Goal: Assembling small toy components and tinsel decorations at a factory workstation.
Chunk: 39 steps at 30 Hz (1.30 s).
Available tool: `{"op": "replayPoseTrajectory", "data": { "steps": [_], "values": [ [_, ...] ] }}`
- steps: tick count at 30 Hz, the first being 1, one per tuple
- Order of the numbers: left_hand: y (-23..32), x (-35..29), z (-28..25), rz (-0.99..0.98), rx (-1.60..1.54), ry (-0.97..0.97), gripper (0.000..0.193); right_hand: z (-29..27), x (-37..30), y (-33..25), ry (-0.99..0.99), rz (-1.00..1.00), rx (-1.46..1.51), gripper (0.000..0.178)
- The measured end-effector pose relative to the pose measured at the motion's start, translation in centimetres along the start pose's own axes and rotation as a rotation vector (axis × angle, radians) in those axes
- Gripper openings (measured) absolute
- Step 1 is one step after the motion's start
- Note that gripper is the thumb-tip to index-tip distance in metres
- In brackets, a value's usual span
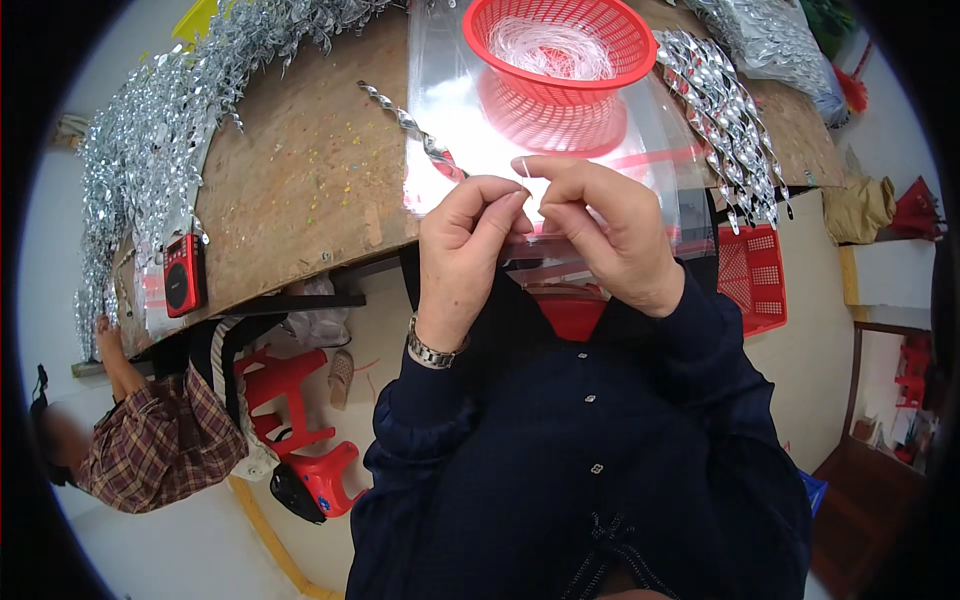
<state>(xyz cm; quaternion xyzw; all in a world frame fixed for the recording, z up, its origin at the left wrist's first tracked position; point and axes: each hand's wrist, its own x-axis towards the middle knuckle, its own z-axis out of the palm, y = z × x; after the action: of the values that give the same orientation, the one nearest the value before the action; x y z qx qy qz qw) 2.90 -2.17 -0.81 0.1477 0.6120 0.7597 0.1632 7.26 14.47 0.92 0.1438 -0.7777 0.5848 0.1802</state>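
Observation:
Over the table's near edge, my left hand (465,245) and my right hand (610,225) are close together, thumbs and fingers pinched. A short piece of thin white string (527,170) shows between the fingertips, by my right index finger. A twisted silver foil strip (410,125) slants from the tabletop down to my left hand, which grips its near end; the fingers partly hide that end. Beyond my hands stands a red plastic basket (640,75) with a loose coil of white string (550,50) in it.
Clear plastic bags (440,100) lie beneath the basket on the wooden table (300,170). Silver strips (725,120) hang over the edge at right; a silver tinsel heap (150,140) and red radio (184,276) are left. A co-worker (165,440) sits there, near red stools (290,400).

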Motion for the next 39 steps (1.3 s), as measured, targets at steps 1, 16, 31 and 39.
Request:
{"op": "replayPoseTrajectory", "data": {
  "steps": [1, 16, 31, 39],
  "values": [
    [0.1, 0.0, 0.1, 0.001, 0.029, -0.012, 0.013, -0.1, 0.2, 0.3, -0.024, -0.233, -0.299, 0.003],
    [-0.1, 0.2, -0.2, -0.043, 0.054, -0.020, 0.013, -0.8, 0.6, -0.3, -0.229, -0.422, -0.661, 0.010],
    [-0.3, 0.1, -0.5, -0.035, 0.055, -0.029, 0.016, -0.1, 0.1, 1.0, -0.029, -0.092, -0.232, 0.004],
    [-0.4, 0.1, -0.5, -0.024, 0.087, -0.083, 0.015, 0.0, 0.3, 1.8, -0.003, 0.022, -0.151, 0.002]
  ]
}}
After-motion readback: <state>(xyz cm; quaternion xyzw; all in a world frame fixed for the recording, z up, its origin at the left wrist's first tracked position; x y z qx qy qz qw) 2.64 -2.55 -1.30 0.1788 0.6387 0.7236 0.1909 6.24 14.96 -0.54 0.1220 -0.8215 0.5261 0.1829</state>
